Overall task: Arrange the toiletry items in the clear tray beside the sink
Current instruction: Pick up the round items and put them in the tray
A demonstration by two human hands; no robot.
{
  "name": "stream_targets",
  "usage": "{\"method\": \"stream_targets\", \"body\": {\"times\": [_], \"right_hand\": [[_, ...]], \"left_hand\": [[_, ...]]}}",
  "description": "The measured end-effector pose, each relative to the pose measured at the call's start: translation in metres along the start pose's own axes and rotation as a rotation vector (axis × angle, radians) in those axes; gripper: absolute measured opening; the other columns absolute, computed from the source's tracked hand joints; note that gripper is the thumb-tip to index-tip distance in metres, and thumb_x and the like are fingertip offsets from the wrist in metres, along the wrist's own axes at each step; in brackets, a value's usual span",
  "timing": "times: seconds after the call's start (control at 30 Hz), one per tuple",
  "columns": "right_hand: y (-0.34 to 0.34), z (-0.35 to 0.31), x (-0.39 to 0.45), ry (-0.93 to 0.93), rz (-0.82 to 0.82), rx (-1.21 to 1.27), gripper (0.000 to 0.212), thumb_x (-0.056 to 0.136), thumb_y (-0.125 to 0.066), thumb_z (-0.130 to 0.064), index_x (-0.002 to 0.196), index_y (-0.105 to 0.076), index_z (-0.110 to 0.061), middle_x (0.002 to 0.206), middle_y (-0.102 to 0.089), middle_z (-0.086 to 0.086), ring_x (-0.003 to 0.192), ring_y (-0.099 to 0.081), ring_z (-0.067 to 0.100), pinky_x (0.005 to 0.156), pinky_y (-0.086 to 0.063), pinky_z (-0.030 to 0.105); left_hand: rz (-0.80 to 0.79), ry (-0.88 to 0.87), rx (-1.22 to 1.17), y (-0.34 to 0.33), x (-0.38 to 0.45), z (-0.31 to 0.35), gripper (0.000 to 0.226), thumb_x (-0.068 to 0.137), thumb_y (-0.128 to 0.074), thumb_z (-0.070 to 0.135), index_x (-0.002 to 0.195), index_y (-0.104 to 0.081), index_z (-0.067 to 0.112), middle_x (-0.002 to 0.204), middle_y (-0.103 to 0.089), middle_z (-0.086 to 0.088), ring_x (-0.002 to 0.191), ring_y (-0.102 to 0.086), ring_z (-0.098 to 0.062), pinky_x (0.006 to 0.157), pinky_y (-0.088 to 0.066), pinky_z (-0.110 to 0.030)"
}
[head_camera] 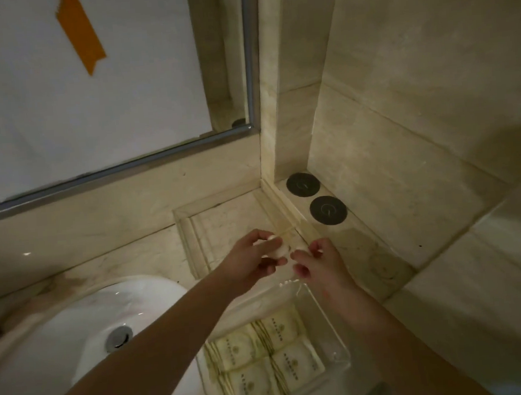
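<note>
A clear tray (331, 325) sits on the marble counter to the right of the white sink (86, 332). Several cream toiletry packets (265, 359) lie flat in its near half. Above the tray's far end, my left hand (251, 260) grips a small white round item (280, 251) between thumb and fingers. My right hand (317, 261) is just to its right, with curled fingertips almost touching that item; whether it holds anything is not visible. A thin clear edge (283, 226) runs beyond the hands.
Two dark round coasters (303, 185) (328, 210) lie on a raised marble ledge at the back right. A mirror (88, 86) with an orange tape strip stands behind the sink. Tiled walls close the corner on the right.
</note>
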State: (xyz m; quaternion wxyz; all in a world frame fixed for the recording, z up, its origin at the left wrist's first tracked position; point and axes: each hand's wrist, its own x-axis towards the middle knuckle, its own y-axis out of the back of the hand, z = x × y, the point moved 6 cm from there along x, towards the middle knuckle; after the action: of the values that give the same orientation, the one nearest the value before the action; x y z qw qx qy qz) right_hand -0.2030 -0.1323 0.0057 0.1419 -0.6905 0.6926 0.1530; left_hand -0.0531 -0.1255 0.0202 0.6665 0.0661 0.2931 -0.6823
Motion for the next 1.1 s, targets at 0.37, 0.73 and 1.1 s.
{"method": "stream_targets", "body": {"times": [0.37,0.73,1.1], "right_hand": [[-0.064,-0.034,-0.073,-0.105,-0.231,0.594,0.01,0.086,-0.057,0.005,0.084,-0.055,-0.005,0.095,-0.058,0.013,0.082,-0.058,0.021,0.069,-0.048,0.026],[-0.081,-0.044,-0.112,0.008,-0.243,0.491,0.025,0.089,-0.053,0.005,0.114,-0.058,0.002,0.111,-0.063,0.015,0.1,-0.063,0.027,0.08,-0.058,0.036],[-0.059,-0.045,-0.12,0.066,-0.217,0.453,0.017,0.09,-0.053,0.003,0.102,-0.064,-0.002,0.112,-0.064,0.015,0.103,-0.064,0.028,0.077,-0.058,0.036]], "left_hand": [[-0.119,-0.073,-0.352,0.047,-0.096,0.038,0.017,0.086,-0.051,-0.011,0.099,-0.057,-0.001,0.105,-0.062,-0.024,0.1,-0.063,-0.033,0.089,-0.056,-0.033],[-0.022,-0.147,-0.216,0.072,-0.138,0.026,0.017,0.082,-0.064,-0.005,0.087,-0.07,0.011,0.08,-0.071,-0.005,0.078,-0.065,-0.02,0.072,-0.052,-0.03],[-0.02,-0.138,-0.235,0.06,-0.13,0.017,0.026,0.08,-0.06,-0.015,0.098,-0.065,0.003,0.092,-0.068,-0.016,0.084,-0.067,-0.026,0.072,-0.062,-0.032]]}}
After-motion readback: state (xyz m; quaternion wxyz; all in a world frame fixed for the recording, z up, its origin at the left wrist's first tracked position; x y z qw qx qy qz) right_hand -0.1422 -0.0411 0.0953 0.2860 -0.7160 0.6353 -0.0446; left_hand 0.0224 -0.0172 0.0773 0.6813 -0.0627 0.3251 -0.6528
